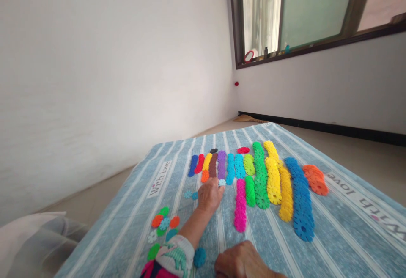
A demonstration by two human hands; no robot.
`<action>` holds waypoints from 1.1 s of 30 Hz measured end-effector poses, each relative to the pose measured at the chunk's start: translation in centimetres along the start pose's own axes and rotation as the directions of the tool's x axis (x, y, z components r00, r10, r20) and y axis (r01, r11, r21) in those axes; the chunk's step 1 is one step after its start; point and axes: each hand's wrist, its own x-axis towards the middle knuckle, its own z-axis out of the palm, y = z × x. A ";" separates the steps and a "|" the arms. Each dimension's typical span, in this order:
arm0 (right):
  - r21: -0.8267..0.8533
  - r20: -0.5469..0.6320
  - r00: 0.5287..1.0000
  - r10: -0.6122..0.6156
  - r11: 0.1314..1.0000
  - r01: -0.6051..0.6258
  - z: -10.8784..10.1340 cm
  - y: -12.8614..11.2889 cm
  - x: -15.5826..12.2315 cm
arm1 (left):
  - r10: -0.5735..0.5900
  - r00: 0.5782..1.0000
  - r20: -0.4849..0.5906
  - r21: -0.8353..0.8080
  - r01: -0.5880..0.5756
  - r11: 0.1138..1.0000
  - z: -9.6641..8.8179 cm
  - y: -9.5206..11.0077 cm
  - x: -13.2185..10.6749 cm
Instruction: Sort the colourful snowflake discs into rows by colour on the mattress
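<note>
My left hand (209, 196) reaches across the striped cloth, thumb and fingers closed at the edge of a pale blue notched plastic disc (222, 182). That disc lies just below the purple row of overlapping discs (221, 163). Beside my fingertips are the brown row (213, 166) and an orange disc (205, 176). Near the bottom edge my right hand (241, 260) rests on the cloth as a fist, with its fingers curled under; no disc shows in it. Loose discs in mixed colours, such as a green one (154, 251) and a blue one (199, 257), lie around my left forearm.
Further right run overlapping rows in pink (240, 206), green (261, 176), yellow (273, 180) and blue (303, 204), then an orange cluster (316, 180). A striped blue cloth (127, 235) covers the surface. White walls and a window (317, 7) stand behind.
</note>
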 end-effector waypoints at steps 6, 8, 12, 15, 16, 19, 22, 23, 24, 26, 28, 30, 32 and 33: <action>-0.018 -0.009 1.000 0.006 1.000 -0.006 0.0 -0.1 -0.1 | 0.012 1.000 0.000 0.036 -0.012 0.999 0.2 -0.3 0.0; -0.024 -0.007 1.000 0.018 1.000 -0.019 -0.1 -0.2 -0.1 | 0.022 1.000 0.001 0.043 -0.022 0.999 0.2 -0.4 0.0; -0.025 0.015 0.999 0.031 0.999 -0.030 -0.4 -0.3 -0.2 | 0.080 0.997 0.016 0.042 -0.081 0.996 0.2 -0.4 0.1; -0.019 -0.003 1.000 0.020 1.000 -0.020 -0.4 -0.2 -0.3 | 0.105 0.994 0.029 0.046 -0.107 0.993 0.3 -0.3 0.2; -0.019 -0.011 1.000 0.017 1.000 -0.017 -0.4 -0.2 -0.3 | 0.109 0.994 0.033 0.047 -0.110 0.993 0.3 -0.3 0.2; -0.022 -0.009 1.000 0.015 1.000 -0.015 -0.6 -0.4 -0.4 | 0.119 0.992 0.038 0.042 -0.120 0.992 0.3 -0.3 0.2; -0.024 0.004 1.000 0.013 1.000 -0.013 -1.5 -0.8 -0.7 | 0.127 0.991 0.049 0.027 -0.128 0.991 -0.2 -0.5 -0.1; -0.018 0.002 1.000 0.011 1.000 -0.011 -1.9 -0.9 -0.9 | 0.126 0.991 0.054 0.021 -0.127 0.992 -0.5 -0.6 -0.3; -0.006 -0.006 1.000 0.014 1.000 -0.014 -2.3 -1.1 -1.1 | 0.125 0.990 0.059 0.015 -0.126 0.992 -0.9 -0.9 -0.5; 0.034 -0.035 0.999 0.022 0.999 -0.021 -3.0 -1.4 -1.4 | 0.125 0.989 0.074 -0.001 -0.126 0.992 -1.8 -1.6 -1.2; 0.079 -0.074 0.997 0.025 0.997 -0.019 -3.4 -1.5 -1.7 | 0.141 0.984 0.105 -0.022 -0.139 0.990 -2.9 -2.7 -2.3; 0.107 -0.107 0.994 0.020 0.994 -0.009 -3.6 -1.6 -2.0 | 0.167 0.973 0.161 -0.054 -0.160 0.986 -4.0 -4.0 -3.8; 0.118 -0.125 0.992 0.017 0.993 -0.002 -3.6 -1.5 -2.1 | 0.189 0.956 0.224 -0.093 -0.172 0.981 -4.9 -5.1 -5.6; 0.121 -0.127 0.992 0.018 0.993 -0.003 -3.6 -1.5 -2.2 | 0.196 0.949 0.246 -0.112 -0.173 0.979 -5.3 -5.6 -6.5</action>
